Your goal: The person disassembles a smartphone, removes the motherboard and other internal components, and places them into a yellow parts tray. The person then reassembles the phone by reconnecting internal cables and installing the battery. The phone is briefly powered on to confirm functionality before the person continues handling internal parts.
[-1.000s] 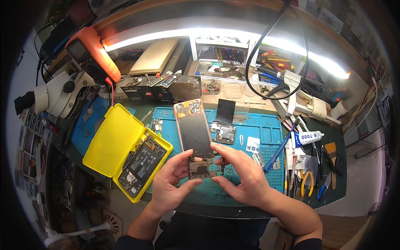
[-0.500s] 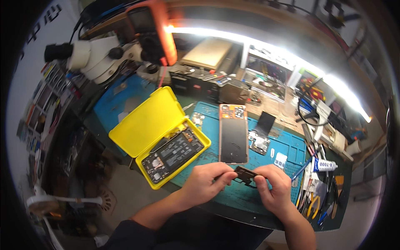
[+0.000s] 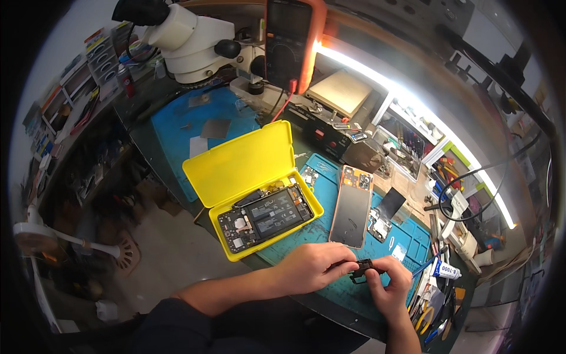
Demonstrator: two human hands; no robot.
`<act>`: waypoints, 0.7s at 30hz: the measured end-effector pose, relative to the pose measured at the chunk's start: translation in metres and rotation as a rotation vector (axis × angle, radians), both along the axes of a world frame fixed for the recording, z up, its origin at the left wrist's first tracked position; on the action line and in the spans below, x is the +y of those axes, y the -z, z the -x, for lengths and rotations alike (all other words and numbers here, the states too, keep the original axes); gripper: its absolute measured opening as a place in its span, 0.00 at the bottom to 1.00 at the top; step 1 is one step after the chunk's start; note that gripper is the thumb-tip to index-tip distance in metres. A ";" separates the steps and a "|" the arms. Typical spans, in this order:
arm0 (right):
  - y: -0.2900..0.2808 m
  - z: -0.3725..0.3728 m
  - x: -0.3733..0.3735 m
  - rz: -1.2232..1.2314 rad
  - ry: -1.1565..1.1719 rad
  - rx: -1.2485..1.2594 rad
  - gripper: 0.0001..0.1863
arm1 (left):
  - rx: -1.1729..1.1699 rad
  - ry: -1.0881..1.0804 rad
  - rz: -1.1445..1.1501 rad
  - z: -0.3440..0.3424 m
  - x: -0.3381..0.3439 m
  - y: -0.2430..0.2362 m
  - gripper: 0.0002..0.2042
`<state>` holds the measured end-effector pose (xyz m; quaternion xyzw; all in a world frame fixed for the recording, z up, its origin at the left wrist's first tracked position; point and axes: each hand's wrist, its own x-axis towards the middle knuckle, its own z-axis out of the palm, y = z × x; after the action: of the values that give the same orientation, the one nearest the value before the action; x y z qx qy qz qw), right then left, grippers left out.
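A single head-worn fisheye camera looks steeply down and slightly left at a cluttered bench, close over the blue work mat (image 3: 407,236); a microscope (image 3: 188,41) sits far beyond the mat, edges bending toward the rim.

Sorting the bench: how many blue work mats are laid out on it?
2. One blue mat lies under the microscope, behind the yellow case. The other, teal, lies under the phone back cover. More may be hidden.
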<state>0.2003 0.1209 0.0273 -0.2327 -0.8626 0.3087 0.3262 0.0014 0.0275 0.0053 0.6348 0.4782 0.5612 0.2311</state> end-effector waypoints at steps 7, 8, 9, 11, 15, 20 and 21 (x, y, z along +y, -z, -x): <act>-0.004 -0.002 0.002 -0.013 -0.046 0.019 0.08 | -0.041 0.032 0.010 0.002 -0.005 -0.002 0.09; -0.001 -0.003 0.003 0.003 -0.070 0.027 0.08 | -0.040 0.027 0.010 0.003 -0.006 -0.003 0.10; 0.004 -0.005 0.004 0.019 -0.092 0.034 0.08 | -0.040 0.023 0.009 0.005 -0.006 -0.004 0.10; 0.008 -0.008 -0.001 0.237 -0.091 0.102 0.10 | -0.084 0.033 0.006 0.005 -0.004 -0.004 0.12; 0.005 -0.007 -0.011 0.718 -0.051 0.204 0.13 | -0.198 0.061 0.166 0.002 -0.002 -0.009 0.16; 0.001 0.002 -0.007 0.875 0.013 0.151 0.13 | -0.343 0.031 0.329 0.005 -0.004 -0.002 0.15; -0.001 -0.001 -0.006 0.885 0.019 0.155 0.13 | -0.343 0.029 0.337 0.004 -0.002 -0.002 0.14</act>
<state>0.2016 0.1148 0.0279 -0.3340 -0.6183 0.6616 0.2616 -0.0021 0.0254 0.0071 0.4894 0.5099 0.5696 0.4195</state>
